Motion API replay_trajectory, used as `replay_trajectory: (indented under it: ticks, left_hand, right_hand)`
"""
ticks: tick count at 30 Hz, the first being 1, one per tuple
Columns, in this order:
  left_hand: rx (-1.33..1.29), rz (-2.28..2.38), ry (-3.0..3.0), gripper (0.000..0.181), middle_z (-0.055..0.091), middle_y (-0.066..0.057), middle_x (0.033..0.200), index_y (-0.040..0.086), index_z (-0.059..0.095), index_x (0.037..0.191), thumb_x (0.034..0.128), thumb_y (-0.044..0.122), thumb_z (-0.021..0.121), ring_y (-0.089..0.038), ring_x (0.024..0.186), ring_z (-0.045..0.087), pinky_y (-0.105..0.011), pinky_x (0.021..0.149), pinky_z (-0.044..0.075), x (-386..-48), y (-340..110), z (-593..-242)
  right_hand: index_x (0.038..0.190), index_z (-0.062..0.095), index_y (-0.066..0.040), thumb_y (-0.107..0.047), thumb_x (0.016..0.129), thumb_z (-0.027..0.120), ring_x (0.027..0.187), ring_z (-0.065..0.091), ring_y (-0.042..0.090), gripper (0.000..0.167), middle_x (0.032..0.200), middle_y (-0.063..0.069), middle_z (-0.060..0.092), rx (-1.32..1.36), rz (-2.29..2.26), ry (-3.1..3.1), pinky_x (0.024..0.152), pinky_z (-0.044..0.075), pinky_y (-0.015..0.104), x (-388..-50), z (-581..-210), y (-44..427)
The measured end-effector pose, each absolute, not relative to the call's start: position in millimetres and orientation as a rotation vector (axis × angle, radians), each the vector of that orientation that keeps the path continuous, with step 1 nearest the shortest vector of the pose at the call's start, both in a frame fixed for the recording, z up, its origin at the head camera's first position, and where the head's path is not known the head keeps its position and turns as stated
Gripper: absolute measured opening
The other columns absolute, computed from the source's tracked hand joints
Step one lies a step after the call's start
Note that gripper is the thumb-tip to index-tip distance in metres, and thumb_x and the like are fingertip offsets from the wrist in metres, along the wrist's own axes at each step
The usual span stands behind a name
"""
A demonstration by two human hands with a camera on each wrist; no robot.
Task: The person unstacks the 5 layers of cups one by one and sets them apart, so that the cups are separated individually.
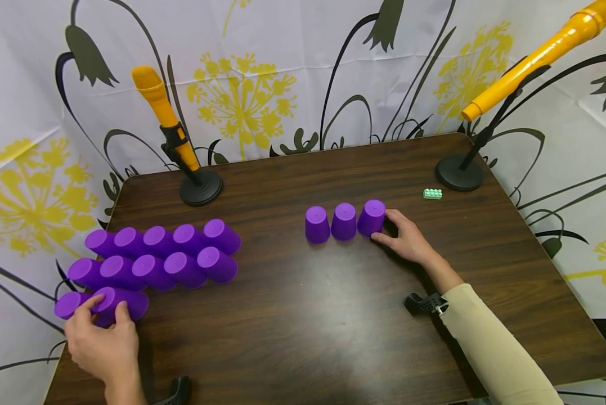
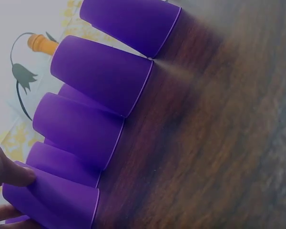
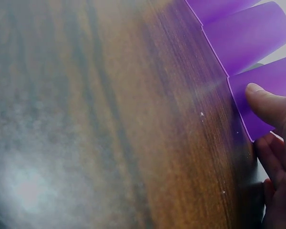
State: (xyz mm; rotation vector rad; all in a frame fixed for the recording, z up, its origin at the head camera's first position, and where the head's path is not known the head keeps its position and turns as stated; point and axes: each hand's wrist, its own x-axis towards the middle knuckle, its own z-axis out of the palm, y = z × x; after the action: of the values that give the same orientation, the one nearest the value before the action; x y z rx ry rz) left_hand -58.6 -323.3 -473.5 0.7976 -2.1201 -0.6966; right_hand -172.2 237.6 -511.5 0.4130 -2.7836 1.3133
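Note:
At the front left, my left hand (image 1: 102, 343) pinches an upside-down purple cup (image 1: 130, 304) between thumb and fingers. In the left wrist view, the thumb (image 2: 21, 175) presses the side of that cup (image 2: 66, 202). Another purple cup (image 1: 68, 305) stands just left of it, partly behind the hand. My right hand (image 1: 406, 239) holds the rightmost purple cup (image 1: 372, 218) of a row of three, thumb in front and fingers around the far side. Its rim meets the tabletop in the right wrist view, beside the middle cup (image 3: 250, 40). The left cup (image 1: 317, 226) completes that row.
Behind my left hand, upside-down purple cups stand in a middle row (image 1: 151, 271) and a back row (image 1: 160, 241), several in each. Yellow microphones on black stands occupy the back left (image 1: 201, 187) and back right (image 1: 459, 173). A small green toy brick (image 1: 432, 194) lies near the right stand.

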Motion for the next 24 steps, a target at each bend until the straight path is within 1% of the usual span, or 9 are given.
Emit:
replay_trajectory:
  ticks: [3,5,7,9,11,13,16,20,24]
  left_hand:
    - [0.808,-0.680,-2.124,0.035,0.061,-0.014,0.114,0.014,0.071,0.114,0.0806,0.016,0.078,-0.033,0.105,0.058,-0.056,0.084,0.040,-57,-323,-474]
    - [0.833,-0.660,-2.120,0.034,0.062,-0.005,0.111,0.016,0.072,0.114,0.0805,0.019,0.077,-0.027,0.102,0.059,-0.054,0.084,0.041,-55,-322,-474]
    - [0.844,-0.633,-2.102,0.033,0.058,0.012,0.104,0.017,0.072,0.113,0.0808,0.021,0.076,-0.013,0.095,0.058,-0.041,0.082,0.044,-53,-321,-471]
    - [0.829,-0.600,-2.060,0.029,0.046,0.028,0.098,0.017,0.073,0.110,0.0811,0.021,0.074,0.002,0.087,0.051,-0.026,0.076,0.041,-51,-318,-468]
    - [0.802,-0.570,-2.006,0.025,0.031,0.035,0.095,0.015,0.073,0.107,0.0818,0.020,0.071,0.013,0.084,0.041,-0.012,0.069,0.034,-49,-313,-462]
    - [0.718,-0.555,-1.942,0.021,0.032,0.035,0.096,0.011,0.074,0.103,0.0824,0.016,0.069,0.014,0.083,0.042,-0.003,0.063,0.031,-49,-303,-453]
    - [0.566,-0.619,-1.853,0.018,0.041,0.030,0.097,0.004,0.074,0.098,0.0820,0.008,0.067,0.005,0.084,0.051,-0.001,0.058,0.037,-52,-277,-436]
    - [0.243,-0.830,-1.763,0.015,0.060,0.005,0.092,-0.006,0.071,0.092,0.0783,-0.003,0.065,-0.010,0.082,0.058,-0.005,0.060,0.045,-63,-232,-424]
    - [-0.106,-1.029,-1.836,0.017,0.063,-0.016,0.091,-0.007,0.070,0.093,0.0761,-0.008,0.067,-0.021,0.082,0.058,-0.009,0.063,0.049,-78,-194,-436]
  right_hand:
    - [0.134,0.054,0.001,-0.021,0.086,0.077,0.129,0.047,0.035,0.058,0.133,0.018,0.054,0.405,1.315,-2.786,0.109,0.032,0.051,-171,-512,237]
    - [0.134,0.054,0.001,-0.021,0.086,0.077,0.129,0.047,0.035,0.058,0.133,0.018,0.054,0.404,1.314,-2.787,0.109,0.032,0.051,-172,-512,237]
    - [0.134,0.054,0.001,-0.020,0.086,0.077,0.129,0.047,0.034,0.058,0.133,0.018,0.054,0.404,1.317,-2.786,0.109,0.032,0.051,-172,-513,237]
    - [0.134,0.053,0.001,-0.020,0.086,0.077,0.129,0.047,0.035,0.058,0.133,0.018,0.054,0.404,1.319,-2.787,0.109,0.032,0.051,-173,-513,238]
    - [0.135,0.053,0.001,-0.020,0.086,0.077,0.129,0.047,0.034,0.058,0.133,0.018,0.054,0.407,1.321,-2.786,0.109,0.032,0.051,-174,-513,237]
    - [0.135,0.053,0.001,-0.020,0.086,0.077,0.129,0.047,0.034,0.058,0.133,0.018,0.054,0.407,1.318,-2.790,0.109,0.032,0.051,-174,-513,237]
    - [0.134,0.053,0.001,-0.021,0.086,0.077,0.129,0.047,0.034,0.058,0.134,0.018,0.054,0.406,1.312,-2.793,0.109,0.032,0.051,-174,-512,238]
    - [0.134,0.053,0.001,-0.020,0.086,0.077,0.129,0.046,0.035,0.058,0.134,0.018,0.054,0.402,1.303,-2.792,0.109,0.032,0.051,-173,-512,238]
    - [0.134,0.053,0.002,-0.020,0.086,0.077,0.129,0.046,0.035,0.058,0.134,0.019,0.054,0.407,1.297,-2.795,0.109,0.032,0.051,-173,-513,238]
